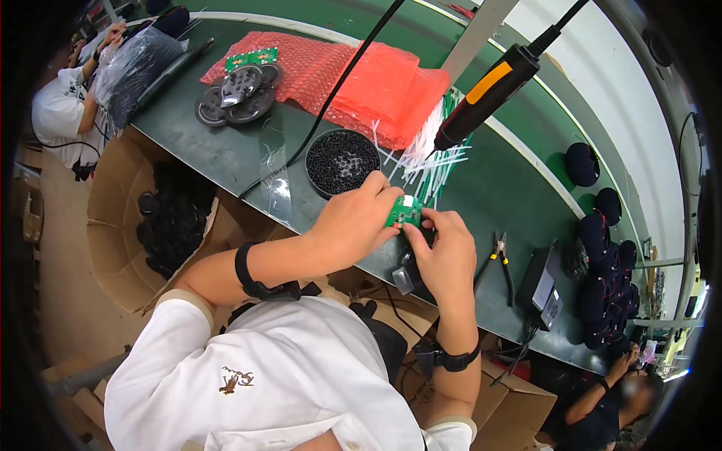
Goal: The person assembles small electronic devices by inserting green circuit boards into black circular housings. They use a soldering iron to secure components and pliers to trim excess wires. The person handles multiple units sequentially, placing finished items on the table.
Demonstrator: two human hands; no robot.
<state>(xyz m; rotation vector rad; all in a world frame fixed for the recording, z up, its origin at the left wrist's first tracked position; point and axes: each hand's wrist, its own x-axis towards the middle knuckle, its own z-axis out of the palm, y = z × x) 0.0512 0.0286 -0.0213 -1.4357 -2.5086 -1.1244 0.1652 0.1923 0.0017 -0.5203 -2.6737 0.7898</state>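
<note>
Pinched between thumb and fingers of the left hand (355, 219) at its left side, and of the right hand (447, 255) at its right, a green circuit board (404, 213) is held above the near edge of the green workbench (519, 210). Clock directions are taken about this board.

Far left, between 9 and 10 o'clock, a co-worker in white (60, 109) is seen; at 10 a clear bag (143, 71) is held up there. At 9, an open cardboard box (111, 199) is noted, with black parts (174, 222) heaped inside. At 10, dark round pieces (244, 105) are piled on the bench, with further green boards (252, 57) laid just behind. Nearer, between 10 and 11, a round dish (310, 180) is filled with small black pieces (338, 169). Toward 11, red bubble wrap (376, 90) is spread.

At 6, a dark glossy item (404, 276) is partly hidden by the right hand; its kind cannot be told with confidence. At 1, white and green strips (440, 161) are bunched beneath a hanging black-and-orange power driver (485, 98). At 4, yellow-and-black pliers (499, 263) are laid, and a black device (540, 282) is placed beyond. Farthest right, between 3 and 4, dark rounded items (602, 278) are massed.
</note>
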